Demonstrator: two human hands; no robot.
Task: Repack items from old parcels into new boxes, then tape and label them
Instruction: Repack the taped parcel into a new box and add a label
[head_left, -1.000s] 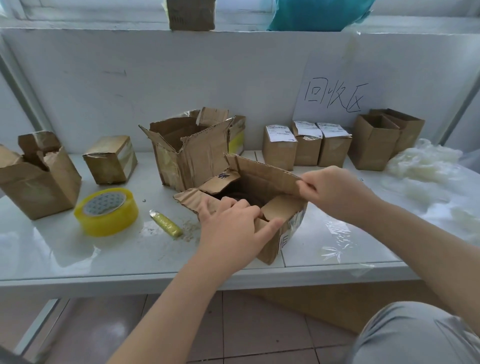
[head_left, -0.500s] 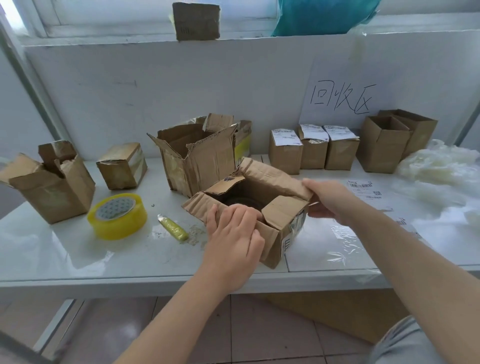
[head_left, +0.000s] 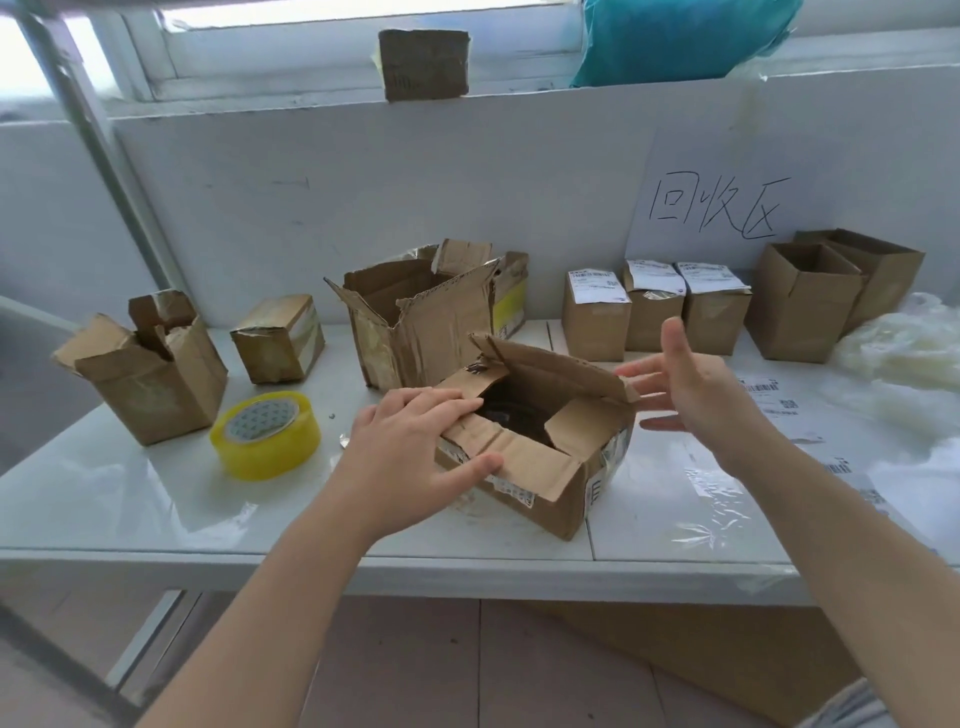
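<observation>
1. Three labelled boxes (head_left: 655, 306) lined up at the back of the bench (head_left: 130, 499), white slips on top: reckoned the finished share of the job.
2. Left to do: emptying the old parcel (head_left: 524, 470) at centre front, flaps up, with a dark item (head_left: 511, 415) inside, too shadowed to identify; then loading one of two open new boxes (head_left: 810, 306) at rear right, sealing with the yellow tape roll (head_left: 265, 434), sticking on a loose label (head_left: 774, 405).
3. Left hand (head_left: 410, 457): grip slack, fingers laid flat over the parcel's near-left flap, thumb stretched along the front wall, pressing rather than clutching.
4. Right hand (head_left: 691, 395): grip wide, fingers spread, holding nothing, poised just beside the parcel's right flap.
</observation>
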